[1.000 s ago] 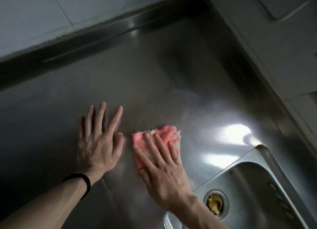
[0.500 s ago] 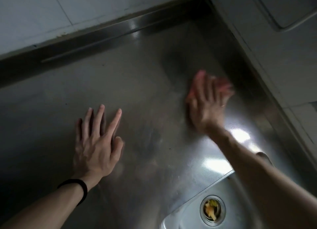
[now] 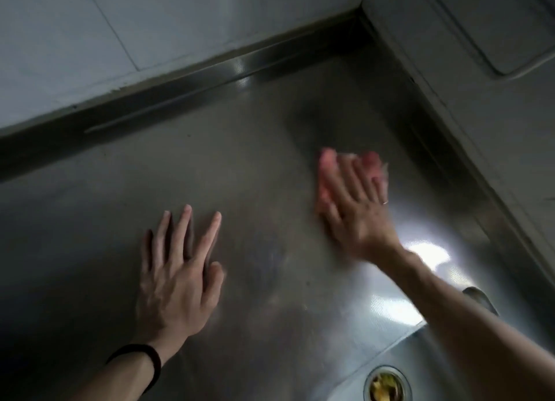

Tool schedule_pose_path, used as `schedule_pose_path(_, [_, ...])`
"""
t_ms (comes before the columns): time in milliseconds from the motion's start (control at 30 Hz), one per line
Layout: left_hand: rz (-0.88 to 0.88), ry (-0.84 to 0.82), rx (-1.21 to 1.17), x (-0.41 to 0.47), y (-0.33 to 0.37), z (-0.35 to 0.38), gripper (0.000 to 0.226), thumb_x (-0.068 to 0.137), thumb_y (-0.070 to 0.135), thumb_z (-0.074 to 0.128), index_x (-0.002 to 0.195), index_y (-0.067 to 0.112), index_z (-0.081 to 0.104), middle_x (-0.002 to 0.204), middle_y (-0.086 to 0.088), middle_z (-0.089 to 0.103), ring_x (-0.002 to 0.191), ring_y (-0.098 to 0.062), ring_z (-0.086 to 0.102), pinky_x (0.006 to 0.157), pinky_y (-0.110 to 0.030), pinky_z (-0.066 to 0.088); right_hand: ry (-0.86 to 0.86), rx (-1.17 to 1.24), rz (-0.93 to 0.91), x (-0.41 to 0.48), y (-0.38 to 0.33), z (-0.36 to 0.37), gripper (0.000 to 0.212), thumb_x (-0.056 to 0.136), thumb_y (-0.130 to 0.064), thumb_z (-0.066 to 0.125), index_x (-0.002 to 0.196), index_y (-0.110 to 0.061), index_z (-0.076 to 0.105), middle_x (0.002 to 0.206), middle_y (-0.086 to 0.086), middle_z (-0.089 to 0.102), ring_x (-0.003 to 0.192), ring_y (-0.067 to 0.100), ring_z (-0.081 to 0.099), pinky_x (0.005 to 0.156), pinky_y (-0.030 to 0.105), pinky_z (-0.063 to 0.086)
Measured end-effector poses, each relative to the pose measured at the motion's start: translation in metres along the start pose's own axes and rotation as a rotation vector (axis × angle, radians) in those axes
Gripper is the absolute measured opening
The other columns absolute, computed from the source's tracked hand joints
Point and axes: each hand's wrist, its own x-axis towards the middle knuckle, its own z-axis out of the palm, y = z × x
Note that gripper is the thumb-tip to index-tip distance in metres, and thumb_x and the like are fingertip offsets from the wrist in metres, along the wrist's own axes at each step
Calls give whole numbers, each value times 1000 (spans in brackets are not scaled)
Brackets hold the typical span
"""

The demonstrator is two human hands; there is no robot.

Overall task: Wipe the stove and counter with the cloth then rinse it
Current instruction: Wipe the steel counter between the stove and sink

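Observation:
A pink and white cloth (image 3: 327, 172) lies flat on the stainless steel counter (image 3: 240, 166), toward the back right corner. My right hand (image 3: 357, 208) presses down on it with fingers spread, blurred by motion, and covers most of it. My left hand (image 3: 177, 277) rests flat on the counter to the left, fingers apart, holding nothing; a black band circles its wrist. No stove is in view.
A steel sink (image 3: 420, 367) sits at the lower right, its drain strainer (image 3: 386, 385) holding food scraps. A raised steel backsplash (image 3: 186, 91) and tiled wall (image 3: 120, 31) bound the counter at the back; a grey wall (image 3: 480, 100) closes the right side.
My right hand swept the cloth from beside my left hand up and right toward the back corner, then back a little toward me. My left hand stayed planted.

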Motion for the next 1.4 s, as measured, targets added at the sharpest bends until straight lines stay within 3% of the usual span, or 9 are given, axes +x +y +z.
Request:
schedule_pose_path(100, [6, 4, -2, 2, 0, -1, 72, 92, 41, 41, 163, 32, 35, 170, -16, 29, 154, -46, 27, 123, -67, 23, -71, -22, 333, 45, 66, -19, 71, 104, -59, 8, 167, -28, 0, 176, 4, -1, 162, 27, -5, 128, 54, -4])
schedule_pose_path(267, [2, -13, -1, 2, 1, -2, 72, 92, 41, 41, 163, 31, 37, 170, -17, 30, 154, -47, 28, 123, -67, 23, 56, 7, 504, 59, 24, -14, 67, 108, -46, 26, 168, -23, 4, 176, 6, 3, 162, 28, -1, 127, 59, -6])
schedule_pose_path(467, [4, -29, -2, 1, 1, -4, 73, 89, 40, 42, 161, 30, 40, 170, -15, 30, 154, -46, 30, 122, -67, 25, -130, 85, -119, -11, -124, 24, 63, 111, -47, 31, 167, -30, 9, 176, 1, -3, 161, 24, -14, 128, 54, -8])
schedule_pose_path(633, [14, -34, 8, 2, -1, 0, 73, 91, 41, 42, 163, 32, 36, 172, -14, 27, 155, -46, 27, 122, -68, 25, -110, 14, -311, 18, -89, 15, 63, 110, -48, 32, 167, -28, 14, 175, 1, 10, 162, 24, -1, 130, 55, 2])
schedule_pose_path(700, [12, -35, 9, 2, -2, 1, 73, 92, 42, 41, 164, 33, 33, 172, -14, 26, 156, -46, 25, 123, -67, 24, -56, -64, -224, 59, -43, 3, 62, 111, -45, 26, 166, -19, 14, 174, 7, 11, 162, 33, 4, 127, 59, 5])
schedule_pose_path(833, [30, -6, -8, 0, -4, 6, 74, 92, 43, 42, 164, 29, 34, 172, -16, 25, 156, -47, 25, 122, -69, 24, -114, -123, 218, 147, 54, -20, 77, 100, -59, -12, 167, -22, -6, 175, 7, -12, 162, 30, -9, 128, 55, -4])
schedule_pose_path(1133, [12, -6, -30, 4, 1, 1, 73, 87, 42, 47, 158, 25, 45, 169, -19, 33, 153, -48, 32, 119, -71, 30, 0, -4, 374, 212, 41, -11, 64, 111, -46, 22, 168, -24, 1, 176, 7, -1, 162, 33, -2, 127, 62, -1])
schedule_pose_path(1300, [0, -32, -30, 5, 5, -6, 73, 87, 42, 46, 158, 26, 45, 168, -18, 34, 153, -47, 33, 120, -68, 27, -120, -161, -153, 177, -69, 1, 66, 109, -46, 12, 166, -20, -8, 174, 9, -13, 161, 33, -9, 124, 67, -2])
schedule_pose_path(1400, [1, -51, -4, 4, 3, -5, 72, 87, 41, 46, 156, 24, 49, 167, -18, 37, 152, -48, 34, 120, -69, 29, -152, -40, -440, 112, -137, 21, 67, 109, -48, 25, 168, -23, 5, 176, 6, 2, 162, 29, -3, 125, 63, -2])
